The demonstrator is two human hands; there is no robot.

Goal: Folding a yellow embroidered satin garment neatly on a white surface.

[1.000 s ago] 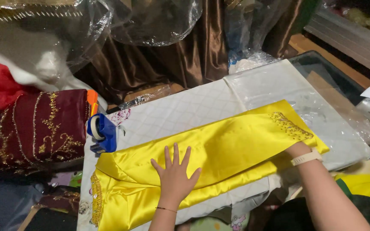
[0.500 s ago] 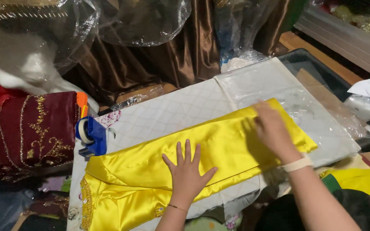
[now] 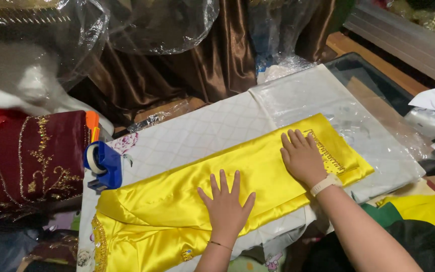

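The folded, glossy yellow satin garment with gold embroidered trim (image 3: pixel 177 201) lay slantwise on the white quilted table cover (image 3: pixel 197 136), running from seven o'clock up to three o'clock. Since a moment earlier the right hand (image 3: pixel 303 157) had slid from its far end inward, while the left hand (image 3: pixel 226 206) stayed pressed at six o'clock. Two hands rested flat, fingers spread and grasping nothing; one blue tape dispenser (image 3: pixel 102 163) sat at nine o'clock, one clear plastic bag (image 3: pixel 348 116) at two o'clock.

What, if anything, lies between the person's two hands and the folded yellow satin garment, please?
Nothing visible does: the left hand and right hand both lie flat, palms down, directly on the yellow garment.
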